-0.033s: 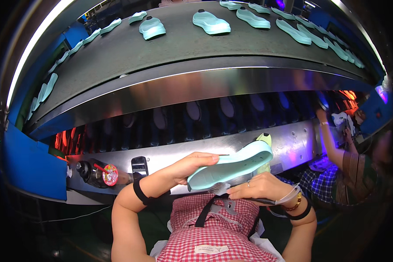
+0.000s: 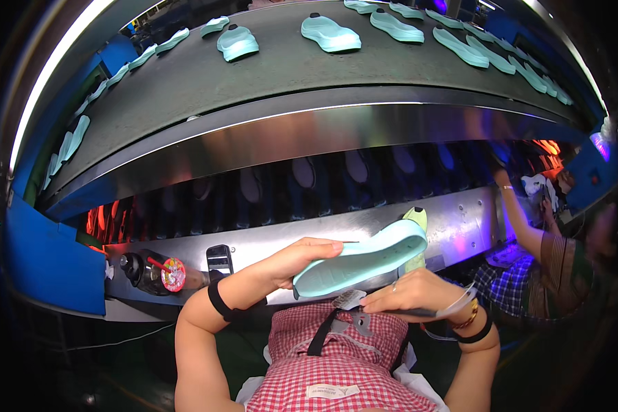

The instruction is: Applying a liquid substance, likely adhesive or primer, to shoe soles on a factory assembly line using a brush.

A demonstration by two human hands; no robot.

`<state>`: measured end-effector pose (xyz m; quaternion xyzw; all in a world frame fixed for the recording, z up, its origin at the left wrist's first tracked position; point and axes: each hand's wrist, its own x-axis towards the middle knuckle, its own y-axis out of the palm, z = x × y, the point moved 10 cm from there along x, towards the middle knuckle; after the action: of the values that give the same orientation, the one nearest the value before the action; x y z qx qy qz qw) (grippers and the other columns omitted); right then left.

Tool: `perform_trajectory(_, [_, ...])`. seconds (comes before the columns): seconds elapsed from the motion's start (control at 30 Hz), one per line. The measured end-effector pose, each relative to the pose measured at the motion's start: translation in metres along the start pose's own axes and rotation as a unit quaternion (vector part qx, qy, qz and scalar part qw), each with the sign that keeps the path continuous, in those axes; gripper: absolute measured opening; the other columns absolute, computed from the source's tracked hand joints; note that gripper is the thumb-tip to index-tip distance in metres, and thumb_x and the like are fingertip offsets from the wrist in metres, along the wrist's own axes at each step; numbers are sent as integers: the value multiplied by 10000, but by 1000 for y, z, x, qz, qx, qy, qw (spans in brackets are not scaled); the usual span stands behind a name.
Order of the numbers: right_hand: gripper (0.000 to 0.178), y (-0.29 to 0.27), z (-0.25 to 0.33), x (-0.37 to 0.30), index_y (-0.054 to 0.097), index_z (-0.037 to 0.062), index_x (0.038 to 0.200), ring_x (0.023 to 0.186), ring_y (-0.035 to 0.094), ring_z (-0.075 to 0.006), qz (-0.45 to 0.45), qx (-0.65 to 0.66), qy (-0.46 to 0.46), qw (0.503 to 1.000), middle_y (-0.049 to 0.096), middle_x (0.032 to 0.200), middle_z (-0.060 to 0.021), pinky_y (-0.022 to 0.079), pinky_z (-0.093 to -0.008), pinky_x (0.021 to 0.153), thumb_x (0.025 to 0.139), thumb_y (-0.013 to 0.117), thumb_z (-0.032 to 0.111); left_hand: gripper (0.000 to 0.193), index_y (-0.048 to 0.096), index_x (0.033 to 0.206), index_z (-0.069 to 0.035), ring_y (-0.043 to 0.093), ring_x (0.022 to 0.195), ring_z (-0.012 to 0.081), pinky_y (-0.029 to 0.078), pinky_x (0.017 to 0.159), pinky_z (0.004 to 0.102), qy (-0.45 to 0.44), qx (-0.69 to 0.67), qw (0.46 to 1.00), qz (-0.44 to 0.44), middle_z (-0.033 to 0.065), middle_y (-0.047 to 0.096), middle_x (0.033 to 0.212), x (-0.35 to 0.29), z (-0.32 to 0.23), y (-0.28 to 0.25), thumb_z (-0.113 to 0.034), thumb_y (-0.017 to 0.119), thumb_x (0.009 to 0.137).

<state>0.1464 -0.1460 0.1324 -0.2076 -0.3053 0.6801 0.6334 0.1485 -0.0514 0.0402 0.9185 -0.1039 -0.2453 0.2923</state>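
- Left hand (image 2: 301, 261) is gripping a turquoise sole (image 2: 364, 264).
- Right hand (image 2: 419, 294) is clasping a brush (image 2: 349, 300).
- Steel ledge (image 2: 302, 237) is supporting a cup (image 2: 174, 276).
- Dark belt (image 2: 185, 89) beyond is carrying similar soles (image 2: 331, 36).

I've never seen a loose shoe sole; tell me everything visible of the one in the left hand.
The turquoise sole is a long, shallow, curved piece with raised rims, looking like moulded foam. Small dark dots mark its inside toward the right end; a dark patch sits at the left tip. It is held aloft, hollow side in view, slanting up to the right. The left hand grips its far edge; a brush is just below its near edge, contact unclear.
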Motion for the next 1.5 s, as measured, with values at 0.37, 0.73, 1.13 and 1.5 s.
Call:
perform_trajectory(0.37, [257, -20, -24, -14, 603, 125, 979, 851, 622, -193, -52, -122, 42, 990, 612, 1046, -25, 506, -264, 674, 731, 549, 91, 422, 467, 1210, -2, 586, 913, 155, 500, 730, 252, 0, 78, 997, -20, 134, 561, 1096, -7, -18, -2, -261, 495, 878])
perform_trajectory(0.73, [184, -23, -47, -23, 633, 13, 935, 818, 637, -209, -141, 63, 81, 985, 642, 940, -114, 503, -276, 731, 752, 621, 29, 489, 382, 1265, 11, 550, 1003, 192, 438, 874, 309, 69, -29, 997, -9, 146, 504, 1179, -9, -18, -22, -281, 471, 883])
perform_trajectory(1.13, [154, -34, -111, -34, 611, -61, 862, 654, 594, -167, -486, 292, 137, 812, 635, 825, -157, 478, -241, 610, 717, 602, -10, 473, 447, 1188, -16, 595, 895, 240, 500, 757, 400, 87, -245, 966, 6, 141, 565, 1064, 35, 33, -38, -343, 502, 852])
perform_trajectory(1.5, [167, 42, -159, -18, 639, -42, 892, 712, 621, -155, -385, 310, 248, 833, 644, 827, -127, 492, -241, 672, 729, 608, -28, 456, 370, 1229, 9, 534, 1014, 315, 446, 838, 522, 34, -312, 945, -91, 202, 483, 1162, 12, 78, -86, -284, 439, 886])
